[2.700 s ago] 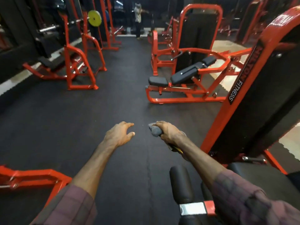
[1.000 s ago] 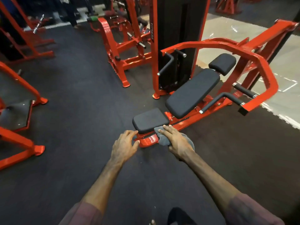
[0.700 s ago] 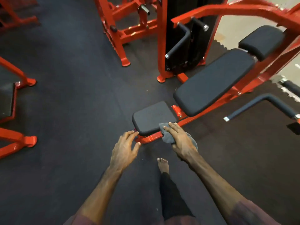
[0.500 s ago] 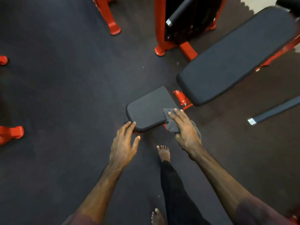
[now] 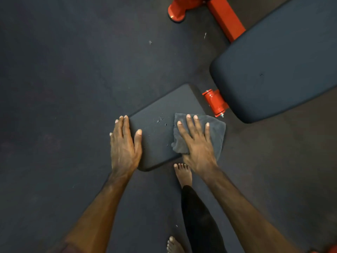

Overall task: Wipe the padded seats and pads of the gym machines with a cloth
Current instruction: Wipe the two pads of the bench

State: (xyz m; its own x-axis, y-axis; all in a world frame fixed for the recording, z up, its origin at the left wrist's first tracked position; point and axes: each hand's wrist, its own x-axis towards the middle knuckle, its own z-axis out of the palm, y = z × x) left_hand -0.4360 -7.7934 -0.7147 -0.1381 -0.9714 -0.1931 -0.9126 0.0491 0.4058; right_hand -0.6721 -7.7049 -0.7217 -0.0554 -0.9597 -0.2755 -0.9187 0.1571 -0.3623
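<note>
My right hand (image 5: 197, 143) lies flat on the cloth (image 5: 216, 133), fingers straight and spread, pressing it down onto the seat (image 5: 160, 128). That grip is apart, not closed round the fabric. The cloth is grey and bunched; its left part sits on the right end of the seat, and its right part overhangs the seat's edge beyond my little finger.

My left hand (image 5: 124, 145) rests on the seat's left edge, fingers straight and together, thumb laid on the top surface. This grip is likewise apart and holds nothing.

Between my two hands the seat surface carries a scatter of small specks or droplets (image 5: 160, 119); I cannot tell which.

Just beyond my right fingertips stands a red bracket (image 5: 214, 102), joining the seat to the larger back pad (image 5: 273, 59), which runs up and away to the right. Further out, a red frame foot (image 5: 177, 10) stands on the floor (image 5: 63, 79).

Directly below my right wrist is a bare foot (image 5: 183, 173) on the floor, close against the seat's near edge, with a dark trouser leg (image 5: 198, 220) above it. A second bare foot (image 5: 173, 245) shows at the bottom margin.

No containers are in view.
</note>
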